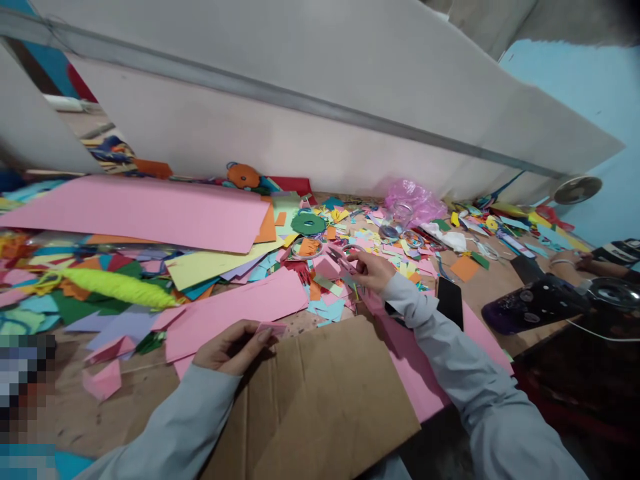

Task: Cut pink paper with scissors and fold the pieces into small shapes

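A brown cardboard sheet [335, 400] lies in front of me at the bottom centre. My left hand [240, 348] is closed, thumb against fingers, on a small pink paper piece [273, 328] at the cardboard's upper left edge. Beyond the cardboard, my right hand [373, 270] is closed around the handles of a pair of scissors [343, 261], whose blades point up and left over the paper scraps. Large pink paper [240, 310] spreads beyond my left hand. More pink paper [417, 363] lies under my right forearm.
Colourful scraps [330, 310] cover the table. A yellow-green yarn bundle [117, 287] lies left. On the right are a black phone [450, 301], a dark purple bottle [530, 303] and another person's hand [565, 267]. Behind stands a pale board [260, 127]; a pink plastic bag [413, 200] sits before it.
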The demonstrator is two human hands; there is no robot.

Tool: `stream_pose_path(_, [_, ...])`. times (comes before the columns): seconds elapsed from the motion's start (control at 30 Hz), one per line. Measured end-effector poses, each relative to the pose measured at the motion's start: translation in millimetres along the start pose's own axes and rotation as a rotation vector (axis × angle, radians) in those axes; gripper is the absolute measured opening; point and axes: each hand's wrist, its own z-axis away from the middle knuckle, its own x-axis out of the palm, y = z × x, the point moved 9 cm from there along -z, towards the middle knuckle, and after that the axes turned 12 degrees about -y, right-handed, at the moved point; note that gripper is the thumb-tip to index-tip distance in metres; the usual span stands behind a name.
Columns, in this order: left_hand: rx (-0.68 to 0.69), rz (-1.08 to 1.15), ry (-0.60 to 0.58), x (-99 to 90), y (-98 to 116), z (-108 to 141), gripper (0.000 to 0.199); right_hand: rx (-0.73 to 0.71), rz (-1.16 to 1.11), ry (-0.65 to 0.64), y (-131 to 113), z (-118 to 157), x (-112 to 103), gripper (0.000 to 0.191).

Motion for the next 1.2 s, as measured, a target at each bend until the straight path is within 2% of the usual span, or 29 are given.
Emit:
stream_pose_path(0.07, [-0.013, 0.050, 0.014, -1.6, -5.8, -0.3, 0.033, -0.040, -0.253, -0.061, 8.5, -2.0, 0.0, 0.051])
stream_pose_path(0.17, [-0.029, 0.100, 0.041, -3.8, -11.5, -0.2, 0.033, -0.075, -0.554, -0.226, 15.9, -2.9, 10.3, 0.074])
stream_pose_path(0.27, [-0.040, 0.087, 0.063, -5.8, -11.6, 0.1, 0.035, -0.114, -0.733, -0.343, 7.1, -0.4, 15.3, 0.082])
stream_pose_path(0.33, [-0.055, 0.076, 0.073, -6.6, -10.0, 0.5, 0.037, -0.166, -0.829, -0.349, -9.6, 0.7, 9.6, 0.075])
stream_pose_path(0.43, [-0.083, 0.096, 0.058, -5.0, -7.5, 0.4, 0.038, -0.196, -0.919, -0.321, -39.1, -0.4, 2.3, 0.049])
stream_pose_path(0.53, [-0.070, 0.106, 0.033, -3.4, -3.3, -1.5, 0.036, -0.199, -0.992, -0.420, -68.8, -3.6, 17.7, 0.023])
stream_pose_path(0.63, [-0.023, 0.076, 0.036, -5.0, 1.0, -3.5, 0.033, -0.228, -1.118, -0.457, -87.9, -8.1, 39.1, 0.021])
stream_pose_path(0.73, [-0.004, 0.094, 0.034, -5.2, 1.1, -4.3, 0.030, -0.254, -1.133, -0.463, -101.0, -8.3, 59.3, 0.021])
stream_pose_path(0.83, [-0.011, 0.138, 0.013, -2.7, -0.8, -4.4, 0.027, -0.255, -1.097, -0.427, -112.7, -2.9, 69.6, 0.021])
stream_pose_path(1.0, [0.037, 0.110, -0.027, 0.8, 0.3, -4.7, 0.025, -0.276, -0.899, -0.386, -130.3, 7.7, 79.5, 0.037])
stream_pose_path(1.1, [0.072, 0.059, -0.047, 3.0, -0.3, -4.8, 0.023, -0.277, -0.799, -0.327, -130.1, 8.4, 84.8, 0.020])
stream_pose_path(1.2, [0.109, 0.017, -0.080, 6.5, -0.5, -5.0, 0.023, -0.301, -0.800, -0.306, -130.0, 8.9, 88.4, 0.018])
